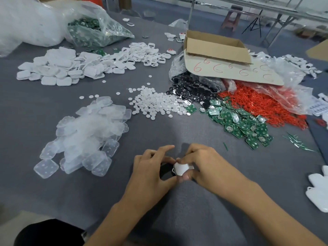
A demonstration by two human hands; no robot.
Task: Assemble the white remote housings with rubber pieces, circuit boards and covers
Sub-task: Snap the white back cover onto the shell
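A small white remote housing [181,169] is held just above the grey table near its front edge. My left hand [152,167] pinches its left end between thumb and fingers. My right hand [202,162] curls over it from the right, fingers wrapped round its top and far side. What lies inside the housing is hidden by the fingers. Supplies lie beyond: clear rubber pieces [85,135] at the left, green circuit boards [237,119] at the right, white covers [58,70] at the far left, white frames [142,52] behind the middle.
Small white discs [156,102], black round parts [191,87] and red rings [257,103] lie mid-table. A cardboard box [216,47] rests on plastic bags at the back right. Finished white housings [319,190] sit at the right edge. A bag of green boards [92,31] stands far left.
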